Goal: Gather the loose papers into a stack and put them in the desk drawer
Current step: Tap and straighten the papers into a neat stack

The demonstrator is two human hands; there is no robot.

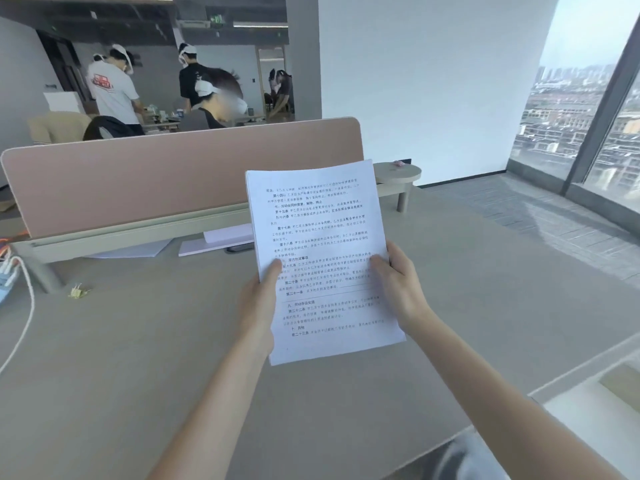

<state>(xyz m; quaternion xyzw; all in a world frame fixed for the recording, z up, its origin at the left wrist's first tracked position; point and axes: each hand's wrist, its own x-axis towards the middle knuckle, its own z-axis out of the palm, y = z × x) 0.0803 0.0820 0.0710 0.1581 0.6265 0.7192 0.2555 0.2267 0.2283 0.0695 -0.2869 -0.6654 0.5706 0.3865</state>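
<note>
A stack of white printed papers (320, 251) is held upright above the grey desk (138, 341), its printed side facing me. My left hand (259, 299) grips its left edge, thumb on the front. My right hand (398, 285) grips the right edge the same way. Under the pink divider at the back lie another loose sheet (131, 251) and two flat white pieces (221, 239). At the lower right a pale open compartment (595, 407), possibly the desk drawer, shows beside the desk edge.
A pink divider panel (173, 174) closes the desk's far side, with a small round shelf (398, 173) at its right end. A white cable (24, 306) and a power strip sit at the left. A yellow binder clip (79, 291) lies on the desk. Several people stand beyond the divider.
</note>
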